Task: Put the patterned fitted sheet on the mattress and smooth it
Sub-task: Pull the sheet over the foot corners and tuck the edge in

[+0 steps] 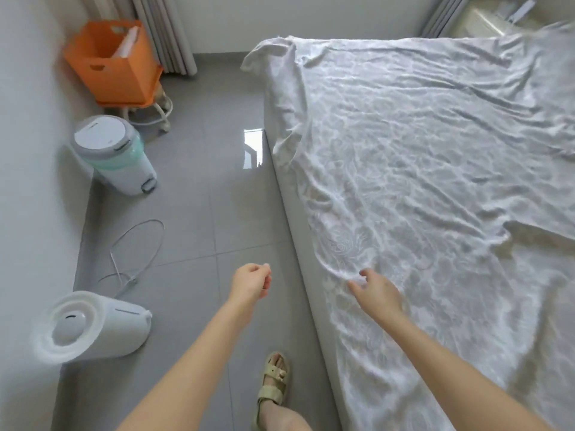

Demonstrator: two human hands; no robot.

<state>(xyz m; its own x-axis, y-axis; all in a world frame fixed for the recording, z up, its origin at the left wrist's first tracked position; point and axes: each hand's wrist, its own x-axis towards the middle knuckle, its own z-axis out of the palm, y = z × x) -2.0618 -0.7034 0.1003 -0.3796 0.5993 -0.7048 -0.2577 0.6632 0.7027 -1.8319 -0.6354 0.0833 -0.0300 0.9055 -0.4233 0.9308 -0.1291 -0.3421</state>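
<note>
From my feed, the patterned fitted sheet [420,150] lies spread over the top of the mattress [297,219], white on white and heavily wrinkled. Its far left corner is bunched loose over the mattress corner, and the mattress's left side is still bare. The floor [217,197] beside the bed is glossy grey tile, an open lane between the mattress edge and the wall. Along that wall stand an orange crate [115,63] on a small stand, a white pedal bin [115,154] and a round white appliance [93,325], with a thin cable [137,253] looped on the tiles between them. A curtain [168,32] hangs in the far corner. The right hand [378,293] reaches over the sheet near the mattress's left edge, fingers spread and relaxed at a ridge of cloth; I cannot tell whether they touch it. The left hand [250,283] hangs over the floor, fingers loosely curled, holding nothing. A sandalled foot [275,377] stands close to the mattress side.
</note>
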